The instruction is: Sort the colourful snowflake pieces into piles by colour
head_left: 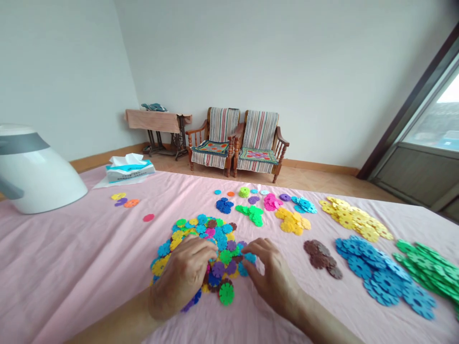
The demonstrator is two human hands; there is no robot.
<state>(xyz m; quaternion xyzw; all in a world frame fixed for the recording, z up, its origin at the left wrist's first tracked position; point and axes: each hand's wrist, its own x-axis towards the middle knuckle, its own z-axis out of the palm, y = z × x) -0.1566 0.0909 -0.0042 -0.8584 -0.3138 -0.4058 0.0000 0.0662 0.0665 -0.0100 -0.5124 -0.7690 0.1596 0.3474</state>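
Note:
A mixed heap of notched plastic discs (225, 256) in many colours lies on the pink cloth in front of me. Over its left side is my left hand (188, 267), fingers curled in; whatever they hold is hidden. My right hand (270, 270) is at the heap's right edge, thumb and fingers apart beside blue discs (250, 258). Sorted piles lie to the right: brown (319, 257), large blue (380, 272), green (430, 267) and yellow (353, 217). Smaller groups stand behind the heap, including dark blue (224, 205), bright green (251, 213), pink (272, 202) and orange-yellow (292, 221).
A white kettle (43, 172) stands at the left, near a tissue box (129, 171). Loose discs (125, 200) and a red one (148, 217) lie on the left of the cloth (89, 258). Beyond the table are two wooden chairs (258, 136) and a small covered table (154, 120).

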